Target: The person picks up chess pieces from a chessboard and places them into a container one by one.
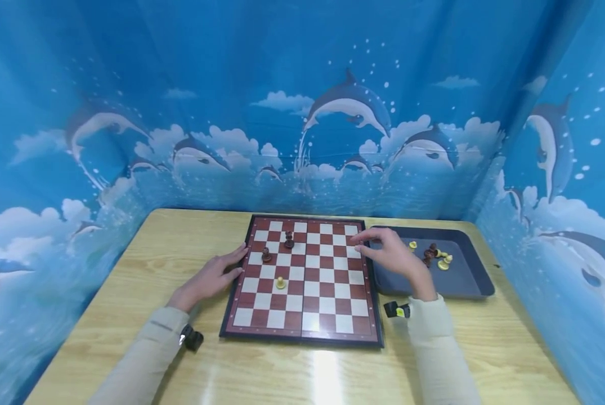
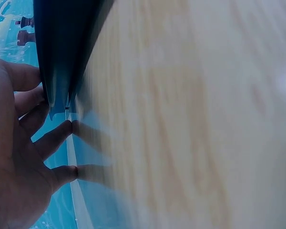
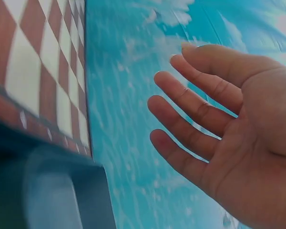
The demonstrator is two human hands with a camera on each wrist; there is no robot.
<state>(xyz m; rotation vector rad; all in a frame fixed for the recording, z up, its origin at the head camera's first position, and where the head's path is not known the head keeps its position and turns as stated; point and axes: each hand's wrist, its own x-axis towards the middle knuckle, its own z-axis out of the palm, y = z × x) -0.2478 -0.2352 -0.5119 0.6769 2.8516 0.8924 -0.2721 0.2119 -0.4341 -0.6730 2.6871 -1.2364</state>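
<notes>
A red-and-white chessboard (image 1: 312, 281) lies on the table, with a light pawn (image 1: 280, 283) and two dark chess pieces on its left half. One dark piece (image 1: 289, 241) stands farther back; the other dark piece (image 1: 266, 255) is nearer the left edge. My left hand (image 1: 208, 280) rests by the board's left edge, fingertips touching its rim; the left wrist view shows the fingers (image 2: 31, 76) against the dark side. Above the board's right edge hovers my right hand (image 1: 390, 253). Its fingers (image 3: 181, 136) are loosely extended, and nothing is between them.
A dark grey tray (image 1: 464, 284) stands against the board's right side and holds several light and dark chess pieces (image 1: 445, 262). The wooden table (image 1: 180, 236) meets a blue dolphin-print curtain (image 1: 261, 180) at the back and sides.
</notes>
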